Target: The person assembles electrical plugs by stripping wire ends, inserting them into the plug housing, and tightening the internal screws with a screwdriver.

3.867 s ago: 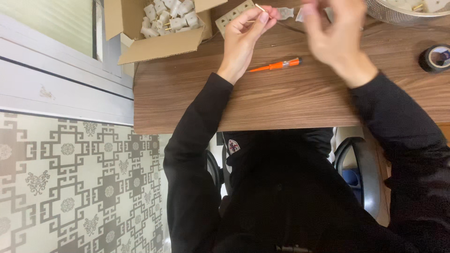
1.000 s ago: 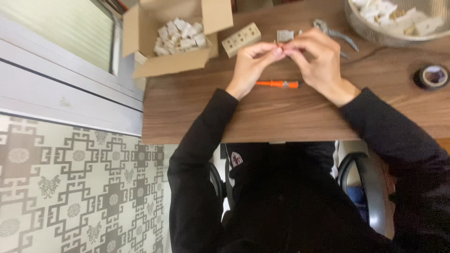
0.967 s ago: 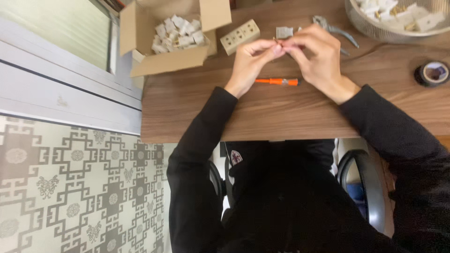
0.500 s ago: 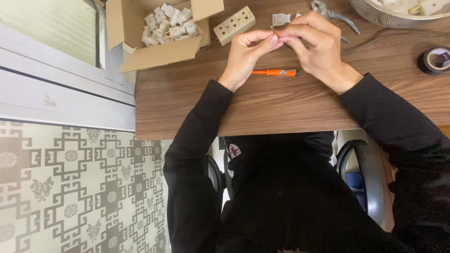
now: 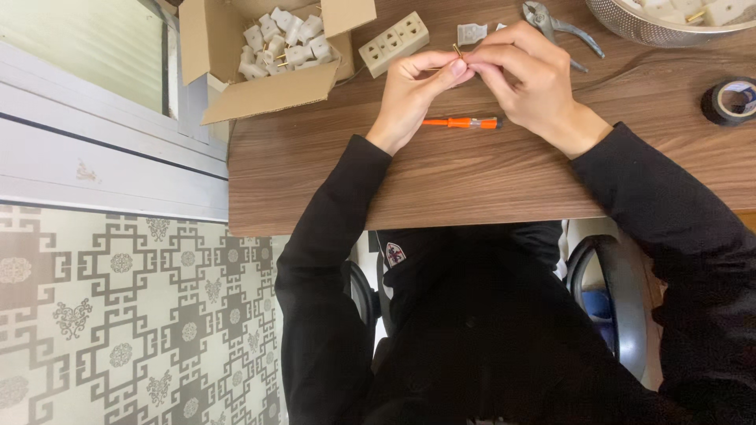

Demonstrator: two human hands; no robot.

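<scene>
Brass pin [image 5: 457, 50]: a tiny gold-coloured piece pinched between my fingertips, held just above the table at the far middle; too small to tell its exact shape.
Lap: my black top and sleeves fill the near part of the view, with a chair arm [image 5: 622, 299] at my right.
Floor [image 5: 126, 315]: patterned grey and cream, to my left below the table edge.
Table [image 5: 488, 173]: brown wood grain, bare along the near edge.
Screwdriver [image 5: 462, 123]: orange handle, lying flat on the table just under my hands, untouched.
Left hand [image 5: 411, 94]: fingers curled, thumb and forefinger closed on the pin.
Right hand [image 5: 529, 72]: fingers closed, tips meeting the left hand's on the same pin.
Tape roll [image 5: 731, 101]: black, flat on the table, well apart to the right.
Socket strip [image 5: 394, 43]: cream, lying just beyond my left hand.
Pliers [image 5: 561, 27]: grey metal, beyond my right hand.
Cardboard box [image 5: 268, 86]: open, far left, holding white plastic parts [image 5: 283, 43].
Metal bowl [image 5: 669, 24]: far right corner, white pieces inside.
</scene>
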